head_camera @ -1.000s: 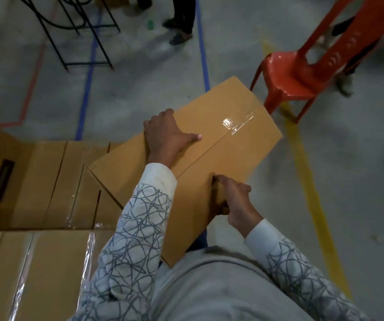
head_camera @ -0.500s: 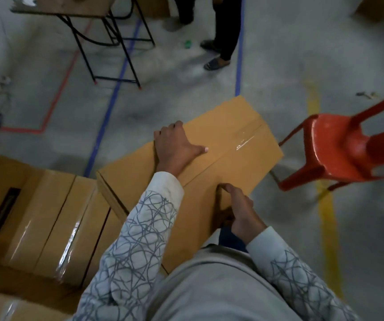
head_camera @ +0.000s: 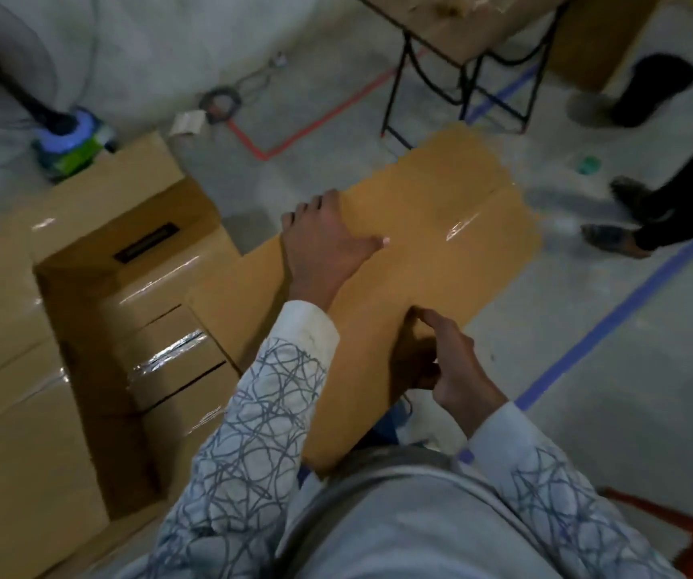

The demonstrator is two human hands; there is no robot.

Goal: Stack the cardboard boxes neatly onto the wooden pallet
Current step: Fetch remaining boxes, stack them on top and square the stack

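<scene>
Gripping opposite edges, left hand (head_camera: pixel 328 244) and right hand (head_camera: pixel 451 363) hold the cardboard box (head_camera: pixel 441 190).

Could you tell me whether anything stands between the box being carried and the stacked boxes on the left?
Nothing visible does. The carried box, gripped by the left hand and right hand, lies right beside the stacked boxes; the pallet itself is not in view.

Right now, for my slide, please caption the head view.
Both hands hold a taped cardboard box, left hand gripping its far edge, right hand its near edge, beside stacked boxes.
</scene>
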